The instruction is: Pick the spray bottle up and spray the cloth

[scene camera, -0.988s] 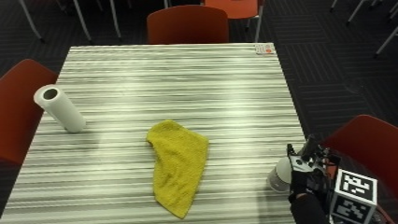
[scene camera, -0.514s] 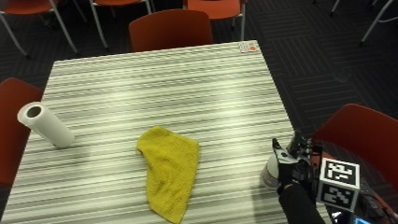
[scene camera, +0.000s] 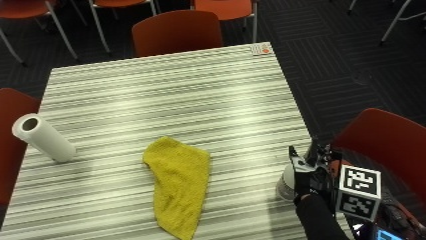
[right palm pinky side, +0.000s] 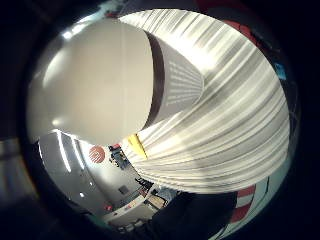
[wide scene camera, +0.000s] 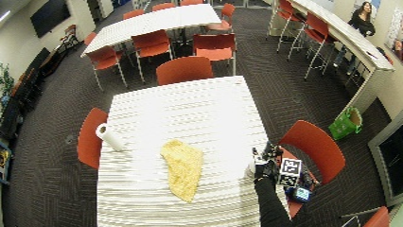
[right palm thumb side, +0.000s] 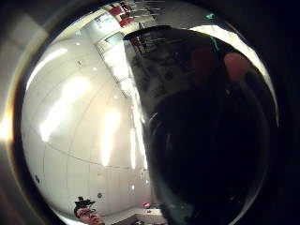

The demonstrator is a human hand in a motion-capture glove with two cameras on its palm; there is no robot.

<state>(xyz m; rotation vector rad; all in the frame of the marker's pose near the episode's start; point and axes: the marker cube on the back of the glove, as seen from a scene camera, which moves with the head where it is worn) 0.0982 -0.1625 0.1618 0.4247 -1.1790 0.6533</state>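
My gloved right hand (scene camera: 307,184) is at the near right edge of the striped desk (scene camera: 166,100), wrapped around the spray bottle (scene camera: 288,181); the bottle stands upright on the desk surface there, its pale body showing just beside my hand, with the dark trigger head above it; in the little-finger palm view the bottle's white body (right palm pinky side: 95,85) fills much of the picture, close against my palm, with the desk's stripes running away behind it; my fingers look curled round the bottle, gripping it; the thumb-side palm view shows mostly a dark rounded shape close up, which I cannot make out. The yellow cloth (scene camera: 176,185) lies crumpled and flat on the desk, near the front middle, well apart from the bottle; a roll of paper towel (scene camera: 43,137) lies on its side near the desk's left edge; a small card (scene camera: 259,48) sits at the far right corner; red chairs (scene camera: 176,32) stand around the desk.
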